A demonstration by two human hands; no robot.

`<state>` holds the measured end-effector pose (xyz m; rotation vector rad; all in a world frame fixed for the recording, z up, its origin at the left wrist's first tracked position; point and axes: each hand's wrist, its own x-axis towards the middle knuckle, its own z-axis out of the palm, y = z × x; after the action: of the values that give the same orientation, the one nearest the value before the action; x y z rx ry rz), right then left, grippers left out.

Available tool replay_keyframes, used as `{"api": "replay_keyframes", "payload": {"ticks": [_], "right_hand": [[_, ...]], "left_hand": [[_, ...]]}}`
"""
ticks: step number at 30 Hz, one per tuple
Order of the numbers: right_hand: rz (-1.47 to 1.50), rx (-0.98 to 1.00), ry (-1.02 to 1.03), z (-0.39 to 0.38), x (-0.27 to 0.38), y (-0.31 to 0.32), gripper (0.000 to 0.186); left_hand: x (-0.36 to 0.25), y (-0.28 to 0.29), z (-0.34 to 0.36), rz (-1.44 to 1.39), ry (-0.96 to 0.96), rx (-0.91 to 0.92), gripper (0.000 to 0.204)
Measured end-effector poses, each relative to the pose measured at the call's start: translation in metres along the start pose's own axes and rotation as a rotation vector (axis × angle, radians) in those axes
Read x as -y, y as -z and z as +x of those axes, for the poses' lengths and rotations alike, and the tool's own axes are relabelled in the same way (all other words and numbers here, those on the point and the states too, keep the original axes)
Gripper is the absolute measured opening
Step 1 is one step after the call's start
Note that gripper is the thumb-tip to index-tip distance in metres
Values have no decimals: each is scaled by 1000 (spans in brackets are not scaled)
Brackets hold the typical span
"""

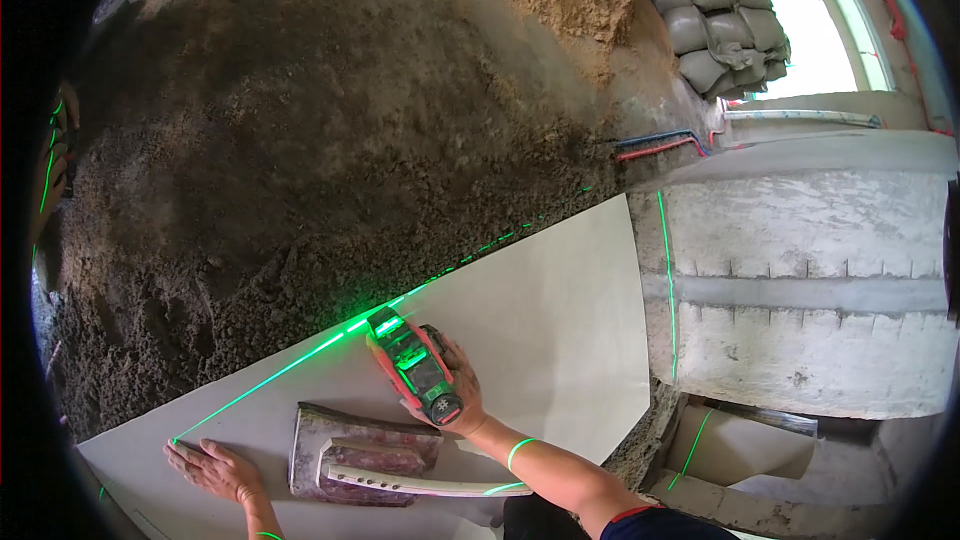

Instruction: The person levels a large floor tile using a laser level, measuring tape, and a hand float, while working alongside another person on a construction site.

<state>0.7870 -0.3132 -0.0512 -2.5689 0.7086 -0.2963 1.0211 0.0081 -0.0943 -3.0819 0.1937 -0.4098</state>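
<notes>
Fingers of the right hand [463, 392] curl around a red-and-black laser level [414, 364], just left of them over the pale slab [560, 310]; the left hand [218, 472] lies spread on that slab, gripping nothing; stacked grey sacks [715, 25] bulge beyond, contents hidden

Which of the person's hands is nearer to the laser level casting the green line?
Right. The right hand holds the laser level at its right side; the left hand rests apart, on the pale tile to its lower left.
</notes>
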Motion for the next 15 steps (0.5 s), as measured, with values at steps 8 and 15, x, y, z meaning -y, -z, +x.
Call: {"api": "replay_keyframes", "payload": {"ticks": [8,15], "right_hand": [[-14,-72,12,-8,-1,-8,70],[-14,-81,11,-6,1,-8,83]], "left_hand": [[-1,1,0,19,1,31,57],[-2,1,0,8,14,12,56]]}}
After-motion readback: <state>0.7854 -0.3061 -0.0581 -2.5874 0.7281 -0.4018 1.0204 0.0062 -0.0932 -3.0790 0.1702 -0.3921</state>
